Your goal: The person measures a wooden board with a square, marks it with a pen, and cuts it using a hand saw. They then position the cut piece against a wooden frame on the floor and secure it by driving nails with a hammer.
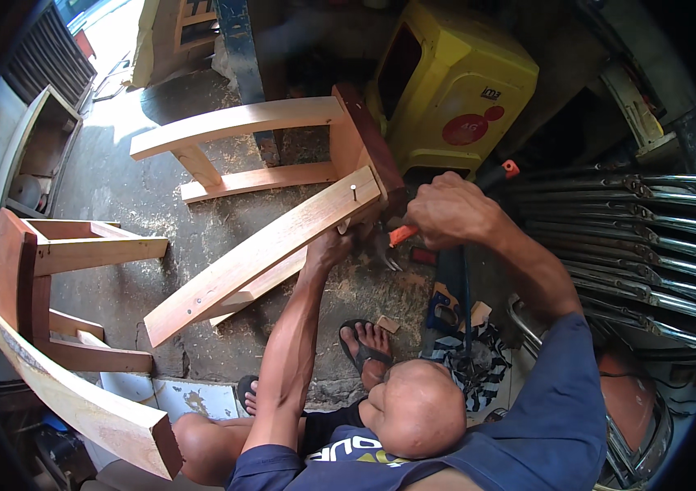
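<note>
A wooden stool frame lies on its side on the floor, with a dark reddish-brown seat board (359,135) and pale legs. A nail (354,192) stands partly sunk near the board end of the nearest pale leg (262,250). My left hand (330,248) is closed on this leg's lower edge, just below the nail; part of its fingers is hidden. To the right of the board, my right hand (453,211) grips a claw hammer (403,236) by its orange and black handle. The hammer's metal head points down beside the board, apart from the nail.
A similar stool frame (14,266) and a curved plank (78,385) stand at the left. A yellow cabinet (462,82) is behind the work. Stacked metal-tube frames (651,245) fill the right. A handsaw (444,308) and wood scraps lie near my foot (366,344).
</note>
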`<state>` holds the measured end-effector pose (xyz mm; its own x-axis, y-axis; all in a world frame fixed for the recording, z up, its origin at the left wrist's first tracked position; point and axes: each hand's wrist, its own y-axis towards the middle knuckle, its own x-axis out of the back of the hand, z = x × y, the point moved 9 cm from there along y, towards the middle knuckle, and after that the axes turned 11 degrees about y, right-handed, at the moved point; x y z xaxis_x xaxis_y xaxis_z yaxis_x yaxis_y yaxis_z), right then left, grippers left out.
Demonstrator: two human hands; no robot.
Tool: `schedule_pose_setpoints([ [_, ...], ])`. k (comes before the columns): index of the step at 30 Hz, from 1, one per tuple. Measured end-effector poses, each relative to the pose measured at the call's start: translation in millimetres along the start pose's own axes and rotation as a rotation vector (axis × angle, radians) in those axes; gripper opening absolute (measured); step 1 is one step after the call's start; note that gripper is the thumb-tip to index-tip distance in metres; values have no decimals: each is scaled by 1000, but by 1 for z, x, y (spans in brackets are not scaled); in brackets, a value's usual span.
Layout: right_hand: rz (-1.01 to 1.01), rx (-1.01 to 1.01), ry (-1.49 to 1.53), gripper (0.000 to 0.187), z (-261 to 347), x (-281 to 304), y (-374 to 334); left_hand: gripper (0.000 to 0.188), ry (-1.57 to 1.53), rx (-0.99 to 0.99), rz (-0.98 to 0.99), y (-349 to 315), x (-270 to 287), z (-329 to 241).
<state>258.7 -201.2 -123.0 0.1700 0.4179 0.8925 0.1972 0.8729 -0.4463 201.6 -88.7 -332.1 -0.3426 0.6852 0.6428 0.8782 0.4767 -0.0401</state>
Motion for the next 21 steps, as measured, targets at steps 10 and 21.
schedule_pose_setpoints([
  [10, -70, 16, -58, 19, 1, 6, 2, 65, -30, 13, 11, -1, 9, -1],
  [21, -22, -10, 61, 23, -5, 10, 0, 61, -73, -68, -79, 0, 3, 2],
])
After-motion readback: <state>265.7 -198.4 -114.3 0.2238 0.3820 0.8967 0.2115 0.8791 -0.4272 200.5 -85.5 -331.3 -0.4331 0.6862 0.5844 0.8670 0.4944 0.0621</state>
